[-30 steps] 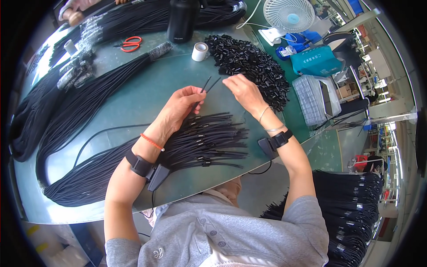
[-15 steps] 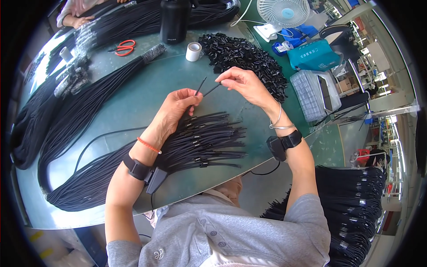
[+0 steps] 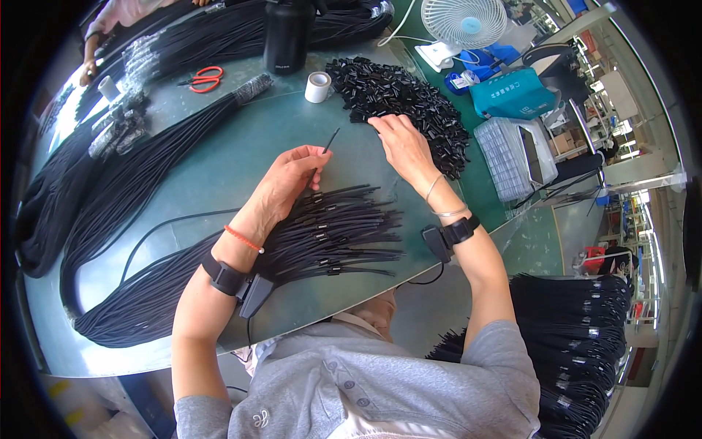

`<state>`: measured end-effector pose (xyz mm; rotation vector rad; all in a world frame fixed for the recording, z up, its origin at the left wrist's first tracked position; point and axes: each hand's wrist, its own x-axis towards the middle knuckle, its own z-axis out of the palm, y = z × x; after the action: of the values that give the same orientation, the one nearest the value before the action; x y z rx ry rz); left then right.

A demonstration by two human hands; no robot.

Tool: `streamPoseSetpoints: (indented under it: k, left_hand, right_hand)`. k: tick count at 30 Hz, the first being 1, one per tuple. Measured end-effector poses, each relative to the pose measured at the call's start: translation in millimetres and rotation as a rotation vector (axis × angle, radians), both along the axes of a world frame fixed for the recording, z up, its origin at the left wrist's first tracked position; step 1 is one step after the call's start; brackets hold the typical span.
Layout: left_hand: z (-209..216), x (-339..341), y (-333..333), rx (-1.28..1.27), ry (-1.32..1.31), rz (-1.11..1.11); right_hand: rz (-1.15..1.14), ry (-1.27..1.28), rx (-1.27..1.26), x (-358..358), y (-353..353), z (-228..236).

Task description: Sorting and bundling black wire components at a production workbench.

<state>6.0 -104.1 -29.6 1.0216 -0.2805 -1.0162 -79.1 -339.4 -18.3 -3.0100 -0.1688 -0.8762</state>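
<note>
My left hand [image 3: 296,175] is closed on a thin black cable [image 3: 329,141], whose end sticks up past the thumb. My right hand [image 3: 406,148] is at the near left edge of a pile of short black tube pieces [image 3: 395,84]. Its fingers are bent and pressed together, and whatever their tips hold is hidden. Below my left hand a bundle of black cables [image 3: 175,293] fans its ends out to the right. Several of these cables carry small dark pieces with pale marks near their ends.
Farther off are a white tape roll [image 3: 317,87], a black bottle [image 3: 285,36], red-handled scissors [image 3: 205,79] and more cable bundles [image 3: 153,154]. A white fan [image 3: 462,25], a teal bag [image 3: 515,91] and a clear plastic box [image 3: 504,157] line the right side. Cables [image 3: 563,344] hang at lower right.
My right hand has let go of the second cable end and moved right to the tube pile. My left hand keeps its cable in place. The other person's hand at the far left has shifted.
</note>
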Motion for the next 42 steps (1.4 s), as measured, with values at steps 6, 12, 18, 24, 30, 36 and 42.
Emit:
streamPoseSetpoints:
  k: [6, 12, 18, 24, 30, 36, 42]
  left_hand:
    - [-3.2, 1.5, -2.4, 0.049, 0.033, 0.012]
    - [-5.9, 1.7, -0.7, 0.019, -0.091, 0.000]
    - [-16.5, -0.2, -4.4, 0.049, -0.159, 0.037]
    - [-20.7, -1.3, -3.4, 0.001, -0.173, -0.038]
    - [-14.3, -1.5, -15.3, 0.015, -0.074, 0.031]
    - [40.5, 9.7, 41.0, 0.112, -0.317, 0.038]
    - [90.8, 46.9, 240.5, 0.748, -0.870, 0.042]
  right_hand:
    - [0.024, 0.161, 0.205, 4.6, 3.4, 4.4]
    - [0.245, 0.475, 1.280, 9.0, 28.4, 25.5]
    - [0.255, 0.503, 1.112, 3.5, 16.9, 34.1]
    - [0.367, 0.505, 0.393, -7.2, 65.5, 64.7]
    - [0.494, 0.397, 0.159, -53.3, 133.8, 54.1]
    - [0.371, 0.280, 0.205, -56.0, 111.0, 54.9]
    - [0.155, 0.363, 0.312, -84.3, 65.3, 28.9]
